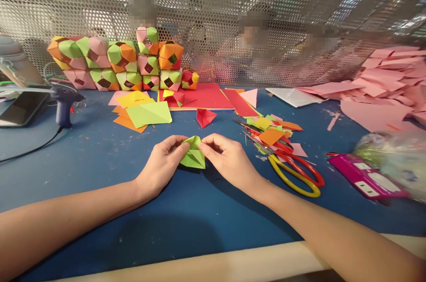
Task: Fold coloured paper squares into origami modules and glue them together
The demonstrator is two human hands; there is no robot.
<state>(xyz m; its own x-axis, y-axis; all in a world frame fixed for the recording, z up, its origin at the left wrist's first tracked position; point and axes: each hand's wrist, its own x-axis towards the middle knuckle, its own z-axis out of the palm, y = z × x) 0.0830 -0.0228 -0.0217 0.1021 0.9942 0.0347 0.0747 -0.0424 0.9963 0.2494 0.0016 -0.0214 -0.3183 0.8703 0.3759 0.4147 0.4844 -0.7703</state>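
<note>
A small piece of folded green paper [195, 158] is held just above the blue table, with creases and a raised flap. My left hand [163, 160] pinches its left edge between thumb and fingers. On the opposite edge, my right hand [229, 157] grips it the same way. Just beyond my hands lies a folded red paper piece [205, 117]. Behind that, a yellow and red folded piece [175, 98] rests by a stack of red sheets [206, 96]. Green, yellow and orange sheets [149, 114] lie to the left.
Folded paper balls [123, 80] are stacked along the perforated metal screen [213, 2]. At right are scissors [296, 171] among paper scraps [271, 135], a magenta device [366, 177], a plastic bag [399, 162] and a pink paper heap [392, 77]. A glue gun [63, 106] stands left.
</note>
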